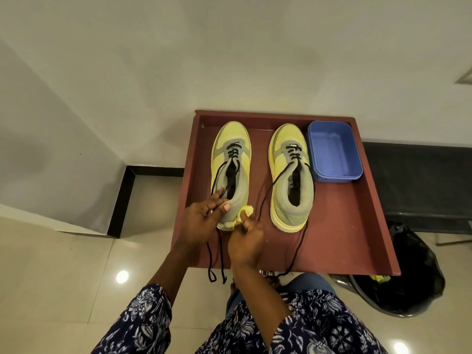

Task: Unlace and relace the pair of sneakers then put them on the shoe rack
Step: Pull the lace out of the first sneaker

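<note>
Faintly, unreadable print marks the right sneaker's insole (292, 180).

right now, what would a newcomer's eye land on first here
Two yellow-and-grey sneakers with loose black laces, the left sneaker and the right sneaker, stand side by side on a dark red wooden tray. Both hands, left hand and right hand, meet at the left sneaker's heel. A blue plastic tub sits beside the right sneaker.
</note>
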The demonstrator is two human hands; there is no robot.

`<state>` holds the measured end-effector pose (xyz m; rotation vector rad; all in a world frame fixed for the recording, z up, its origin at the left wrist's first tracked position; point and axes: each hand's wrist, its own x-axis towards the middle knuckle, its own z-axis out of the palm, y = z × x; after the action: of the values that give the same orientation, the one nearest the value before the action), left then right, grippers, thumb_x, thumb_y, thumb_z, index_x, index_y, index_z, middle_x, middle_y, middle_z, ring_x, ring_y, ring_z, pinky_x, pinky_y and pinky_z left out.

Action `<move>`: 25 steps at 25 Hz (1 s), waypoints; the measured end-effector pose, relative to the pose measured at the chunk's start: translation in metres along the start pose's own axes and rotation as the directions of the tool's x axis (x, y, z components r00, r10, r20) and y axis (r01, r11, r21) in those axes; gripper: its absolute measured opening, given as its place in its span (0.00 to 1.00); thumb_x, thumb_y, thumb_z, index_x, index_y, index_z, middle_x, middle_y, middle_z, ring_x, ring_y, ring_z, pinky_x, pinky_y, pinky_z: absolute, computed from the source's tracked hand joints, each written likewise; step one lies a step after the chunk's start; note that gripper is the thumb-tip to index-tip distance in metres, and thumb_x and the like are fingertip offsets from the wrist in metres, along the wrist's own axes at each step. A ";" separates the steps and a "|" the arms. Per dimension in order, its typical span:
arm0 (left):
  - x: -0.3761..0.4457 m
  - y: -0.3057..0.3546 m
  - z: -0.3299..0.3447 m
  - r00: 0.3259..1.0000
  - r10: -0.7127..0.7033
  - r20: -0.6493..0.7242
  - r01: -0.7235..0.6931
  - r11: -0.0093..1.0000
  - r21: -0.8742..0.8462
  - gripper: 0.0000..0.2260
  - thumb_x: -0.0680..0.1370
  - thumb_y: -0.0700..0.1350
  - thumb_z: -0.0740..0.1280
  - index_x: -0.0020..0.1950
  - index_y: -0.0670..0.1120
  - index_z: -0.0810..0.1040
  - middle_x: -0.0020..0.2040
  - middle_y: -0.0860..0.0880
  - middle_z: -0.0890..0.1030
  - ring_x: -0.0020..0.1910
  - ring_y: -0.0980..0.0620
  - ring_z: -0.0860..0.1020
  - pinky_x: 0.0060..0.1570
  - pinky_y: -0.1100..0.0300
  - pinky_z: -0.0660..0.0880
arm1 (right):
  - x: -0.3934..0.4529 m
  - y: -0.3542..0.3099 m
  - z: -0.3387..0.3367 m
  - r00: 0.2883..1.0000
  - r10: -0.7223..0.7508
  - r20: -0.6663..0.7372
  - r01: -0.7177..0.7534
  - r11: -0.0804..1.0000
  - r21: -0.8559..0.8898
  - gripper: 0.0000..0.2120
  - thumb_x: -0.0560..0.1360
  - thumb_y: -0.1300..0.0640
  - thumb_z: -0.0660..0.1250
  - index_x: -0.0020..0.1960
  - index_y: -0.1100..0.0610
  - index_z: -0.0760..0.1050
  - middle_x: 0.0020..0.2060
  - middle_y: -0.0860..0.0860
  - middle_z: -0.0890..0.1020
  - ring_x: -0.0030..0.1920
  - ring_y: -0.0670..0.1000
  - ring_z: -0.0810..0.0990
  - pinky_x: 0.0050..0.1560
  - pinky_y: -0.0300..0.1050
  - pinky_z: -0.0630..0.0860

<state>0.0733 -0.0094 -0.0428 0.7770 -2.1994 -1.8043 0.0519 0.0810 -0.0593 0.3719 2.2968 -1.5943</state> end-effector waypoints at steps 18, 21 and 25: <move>-0.021 0.012 -0.002 0.998 0.005 -0.070 -0.008 0.999 -0.036 0.12 0.76 0.35 0.64 0.58 0.45 0.76 0.62 0.54 0.73 0.64 0.59 0.69 0.46 0.80 0.70 | 0.025 0.008 -0.004 0.985 0.036 0.171 -0.006 0.985 -0.174 0.13 0.75 0.67 0.59 0.54 0.61 0.79 0.50 0.57 0.82 0.48 0.54 0.79 0.50 0.48 0.76; -0.027 0.011 0.001 0.994 0.035 -0.108 -0.031 0.999 0.036 0.10 0.74 0.35 0.66 0.55 0.44 0.77 0.62 0.53 0.73 0.61 0.60 0.71 0.45 0.80 0.70 | 0.015 0.025 0.003 0.984 0.038 0.173 -0.002 0.979 -0.203 0.13 0.75 0.64 0.60 0.55 0.58 0.79 0.49 0.57 0.81 0.51 0.59 0.80 0.53 0.54 0.78; -0.026 0.010 0.004 0.992 0.001 -0.123 0.000 1.000 0.013 0.13 0.71 0.34 0.70 0.55 0.40 0.78 0.61 0.53 0.74 0.58 0.60 0.73 0.43 0.79 0.72 | 0.044 0.002 0.002 0.968 0.153 0.198 -0.139 0.987 -0.084 0.16 0.74 0.66 0.60 0.58 0.57 0.78 0.55 0.52 0.81 0.55 0.54 0.79 0.58 0.50 0.76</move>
<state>0.0903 0.0085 -0.0292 0.8659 -2.1352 -1.6953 0.0124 0.0810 -0.0795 0.3356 2.1128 -1.4077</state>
